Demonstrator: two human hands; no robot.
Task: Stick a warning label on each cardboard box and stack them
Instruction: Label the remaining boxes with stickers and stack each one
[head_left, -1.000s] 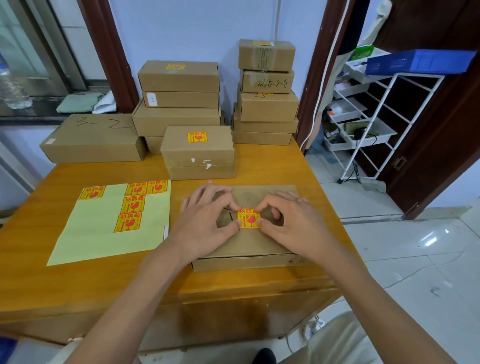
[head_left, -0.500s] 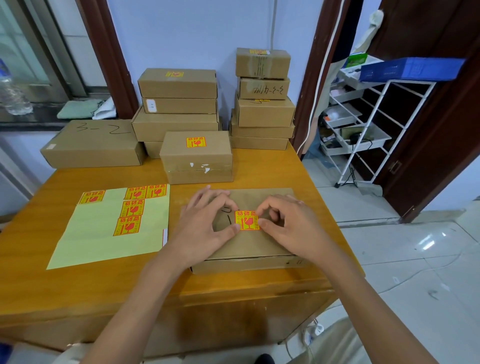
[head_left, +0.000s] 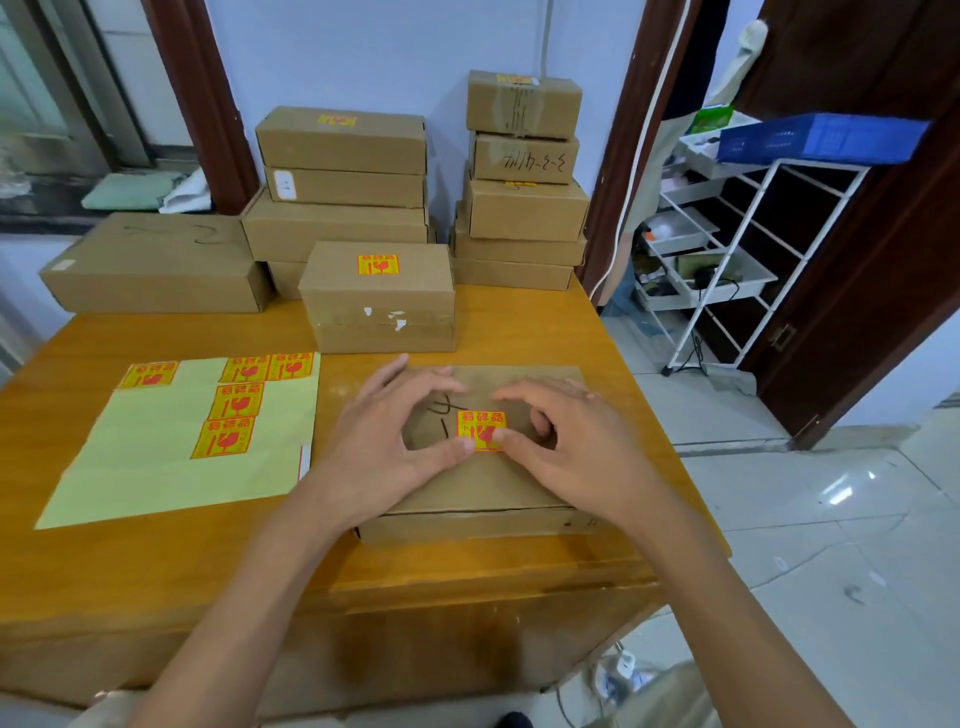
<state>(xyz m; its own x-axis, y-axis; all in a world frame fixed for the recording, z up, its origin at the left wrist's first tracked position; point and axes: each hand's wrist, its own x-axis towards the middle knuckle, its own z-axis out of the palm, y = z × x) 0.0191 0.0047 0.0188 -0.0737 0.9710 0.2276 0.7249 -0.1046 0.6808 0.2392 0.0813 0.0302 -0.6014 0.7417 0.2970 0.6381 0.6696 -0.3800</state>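
Since a second ago both thumbs have slid to the lower edge of the square red-and-yellow warning label (head_left: 481, 431). I see my left hand (head_left: 387, 452) and right hand (head_left: 566, 447), fingers spread, pressing it onto the flat brown cardboard box (head_left: 483, 488). They hide much of the lid; its long axis runs 9 to 3 o'clock, label text upright toward 12.

Your wooden table (head_left: 156, 571) carries a yellow label sheet (head_left: 156, 467) at nine o'clock and the flat cardboard box (head_left: 483, 488) at centre. A labelled box (head_left: 379, 301) sits at twelve o'clock, a long box (head_left: 156, 265) at ten, and two box stacks (head_left: 337, 208) (head_left: 519, 208) along the far edge.
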